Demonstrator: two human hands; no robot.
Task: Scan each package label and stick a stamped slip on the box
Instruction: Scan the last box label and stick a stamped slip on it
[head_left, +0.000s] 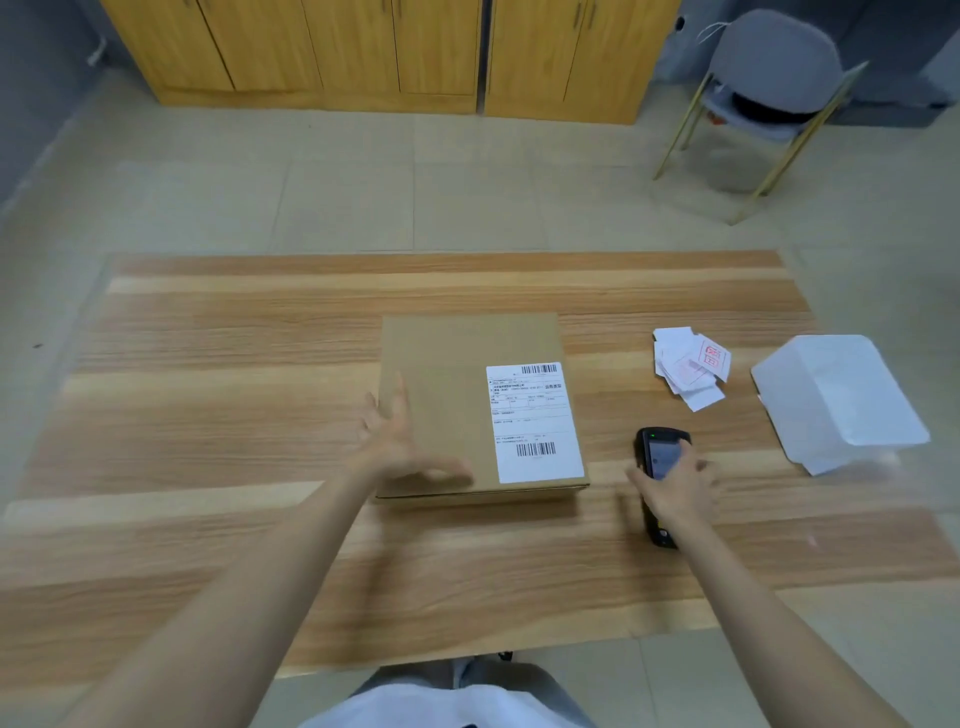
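— Where is there room on the table (208, 415)?
— Left of the box (452, 353), wide open wood. On the right, the scanner (662, 457), slips (691, 366) and white tub (836, 395) crowd the way.

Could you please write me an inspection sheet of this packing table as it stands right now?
Surface: wooden table, striped grain.
Job's things: cardboard box lying flat, white label on the right part of its top; black scanner right of the box; loose pile of stamped slips beyond the scanner.
Clutter: white plastic container near the table's right edge.
Hands: left hand with fingers spread, at the box's near left corner; right hand over the scanner, blurred, grip unclear.
Cables: nothing seen.
Surroundings: tiled floor, wooden cabinets, grey chair.
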